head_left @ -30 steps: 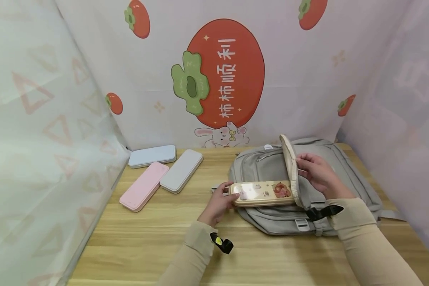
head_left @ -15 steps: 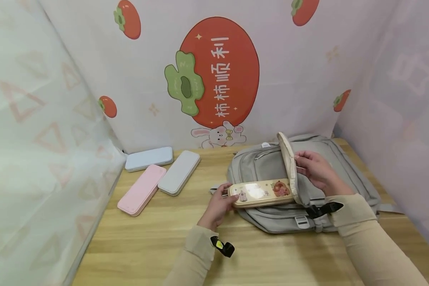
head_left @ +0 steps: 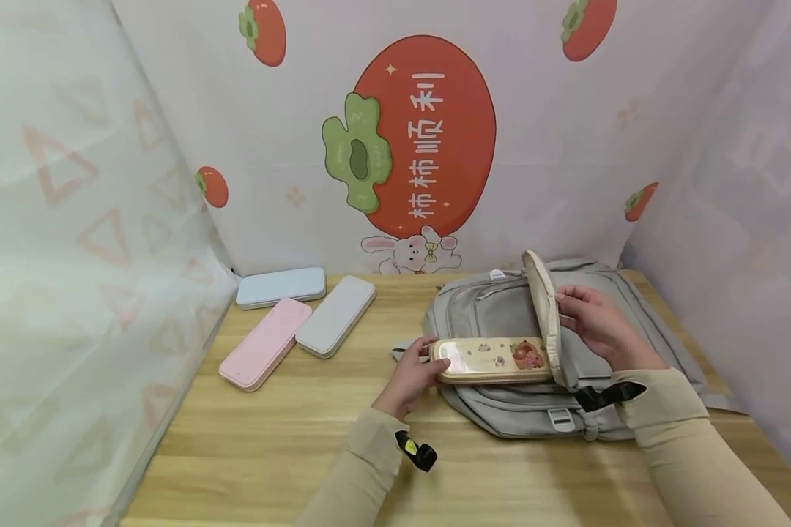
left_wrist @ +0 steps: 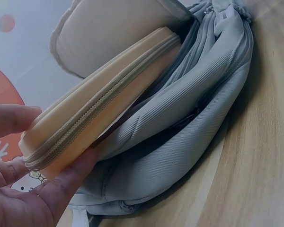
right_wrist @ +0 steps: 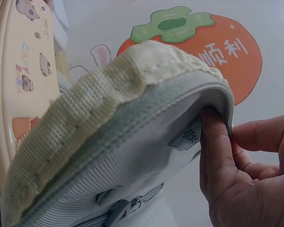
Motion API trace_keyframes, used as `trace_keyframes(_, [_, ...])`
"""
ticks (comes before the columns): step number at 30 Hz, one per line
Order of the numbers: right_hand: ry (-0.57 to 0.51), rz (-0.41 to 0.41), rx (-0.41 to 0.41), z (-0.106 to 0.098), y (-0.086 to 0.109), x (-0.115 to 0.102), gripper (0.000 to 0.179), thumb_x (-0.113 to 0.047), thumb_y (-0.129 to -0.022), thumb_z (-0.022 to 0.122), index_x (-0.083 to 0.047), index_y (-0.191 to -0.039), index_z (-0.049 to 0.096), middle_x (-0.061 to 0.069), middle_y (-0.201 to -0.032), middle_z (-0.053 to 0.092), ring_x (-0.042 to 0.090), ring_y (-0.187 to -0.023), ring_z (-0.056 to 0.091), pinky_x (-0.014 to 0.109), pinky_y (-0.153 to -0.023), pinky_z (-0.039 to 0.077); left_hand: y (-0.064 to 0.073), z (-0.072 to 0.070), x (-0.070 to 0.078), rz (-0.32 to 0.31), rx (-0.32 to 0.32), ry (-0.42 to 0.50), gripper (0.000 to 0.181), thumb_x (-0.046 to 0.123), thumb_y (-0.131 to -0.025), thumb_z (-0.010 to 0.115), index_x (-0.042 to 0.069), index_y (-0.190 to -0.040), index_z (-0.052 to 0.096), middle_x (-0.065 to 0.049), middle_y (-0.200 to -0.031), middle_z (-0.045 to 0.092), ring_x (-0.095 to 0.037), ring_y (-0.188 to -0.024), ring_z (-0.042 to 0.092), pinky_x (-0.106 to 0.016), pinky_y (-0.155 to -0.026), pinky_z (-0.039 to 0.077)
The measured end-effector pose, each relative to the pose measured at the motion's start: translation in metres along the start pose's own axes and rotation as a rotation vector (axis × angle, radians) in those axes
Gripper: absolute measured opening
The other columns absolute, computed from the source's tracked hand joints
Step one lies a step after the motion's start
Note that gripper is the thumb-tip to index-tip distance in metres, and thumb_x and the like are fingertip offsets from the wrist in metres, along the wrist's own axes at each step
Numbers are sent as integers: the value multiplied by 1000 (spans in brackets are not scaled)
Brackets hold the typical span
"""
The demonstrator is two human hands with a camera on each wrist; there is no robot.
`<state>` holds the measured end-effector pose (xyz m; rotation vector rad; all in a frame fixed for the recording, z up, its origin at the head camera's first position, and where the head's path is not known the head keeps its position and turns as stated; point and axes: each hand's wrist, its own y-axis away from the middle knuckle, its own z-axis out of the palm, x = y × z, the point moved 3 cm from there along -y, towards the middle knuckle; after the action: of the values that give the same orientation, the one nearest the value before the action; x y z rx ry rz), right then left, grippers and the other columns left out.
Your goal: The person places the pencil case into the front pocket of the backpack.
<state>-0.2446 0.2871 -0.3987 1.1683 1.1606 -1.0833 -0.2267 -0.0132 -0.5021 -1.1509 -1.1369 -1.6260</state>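
Note:
A cream zippered pencil case (head_left: 481,359) with cartoon animal prints lies over the grey backpack (head_left: 507,307), its right end at the raised pocket flap (head_left: 546,311). My left hand (head_left: 409,377) grips the case's left end, thumb on one face and fingers on the other. In the left wrist view the case's zipper side (left_wrist: 104,104) shows, its far end by the pocket opening. My right hand (head_left: 596,322) pinches the flap's edge and holds it up; the right wrist view shows thumb and fingers on either side of the flap's rim (right_wrist: 227,104).
Left on the wooden table (head_left: 270,454) lie a light blue case (head_left: 280,287), a pink case (head_left: 266,344) and a pale grey case (head_left: 336,316), close together. A printed cloth backdrop (head_left: 534,146) closes off the back and sides. A backpack strap (head_left: 725,402) sticks out right.
The head view has shifted slightly. Both hands keep their holds on the pencil case and the flap, with hardly any movement of either against the backpack.

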Motion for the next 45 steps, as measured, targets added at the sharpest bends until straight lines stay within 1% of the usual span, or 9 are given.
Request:
trace_keyframes(3, [-24,-14,-7,0,1,-2,20,-4,-109,48,-13,-98,63,-6,-90,62,5,-84,61,19,-73,55,-2,3,3,10,-6,-15,56,-4,-95,68,-5,-147,46,-21,-125,49,-23,-91,61,-31,-71,58])
trace_keyframes(9, [-42,-3,-26,3,1,-4,19,-4,-109,48,-11,-99,63,-5,-90,62,6,-82,61,20,-73,54,-4,4,4,-9,7,-36,56,-4,-95,68,-4,-147,47,-20,-125,50,-23,-92,61,-30,-71,57])
trace_keyframes(16, [-58,4,-11,2,0,-6,22,-3,-108,48,-13,-96,63,-5,-88,61,5,-80,60,19,-71,54,-5,8,7,-5,-3,-61,55,-2,-95,69,-2,-147,48,-21,-129,50,-23,-94,61,-30,-73,57])
trace_keyframes(22, [-60,8,-4,0,1,-11,21,-3,-108,48,-12,-97,63,-5,-88,61,6,-80,60,19,-71,54,-7,19,10,9,-27,-69,56,-2,-96,68,-3,-148,47,-19,-130,50,-22,-96,60,-29,-72,56])
trace_keyframes(31, [-63,0,-1,1,0,-15,20,-3,-108,49,-11,-96,63,-5,-87,61,6,-81,61,20,-71,55,-11,35,12,29,-4,-110,53,-2,-94,70,0,-144,50,-15,-124,55,-20,-90,59,-29,-66,54])
trace_keyframes(35, [-48,-34,-8,-1,1,-13,21,-5,-108,51,-14,-95,64,-6,-87,62,5,-80,61,20,-72,55,-12,43,9,29,-17,-112,52,-1,-95,70,0,-143,49,-13,-120,56,-19,-87,60,-28,-66,54])
trace_keyframes(36, [-71,-50,-22,-2,2,-12,21,-5,-108,51,-12,-95,66,-4,-87,63,6,-80,62,20,-72,55,-12,46,9,31,-21,-115,52,0,-95,70,-1,-143,49,-13,-119,56,-18,-86,60,-28,-65,54])
trace_keyframes(39, [-67,-67,-39,-2,3,-11,20,-7,-107,53,-14,-95,67,-4,-88,64,6,-81,63,20,-72,56,-12,54,9,33,-23,-122,54,0,-95,72,-1,-143,49,-12,-116,56,-17,-84,59,-26,-64,53])
trace_keyframes(45, [-72,-31,-24,1,5,-12,21,-5,-108,52,-12,-95,67,-4,-88,65,6,-81,64,21,-72,56,-14,68,8,45,-18,-125,56,0,-94,72,-3,-144,48,-12,-118,54,-17,-86,59,-27,-66,56])
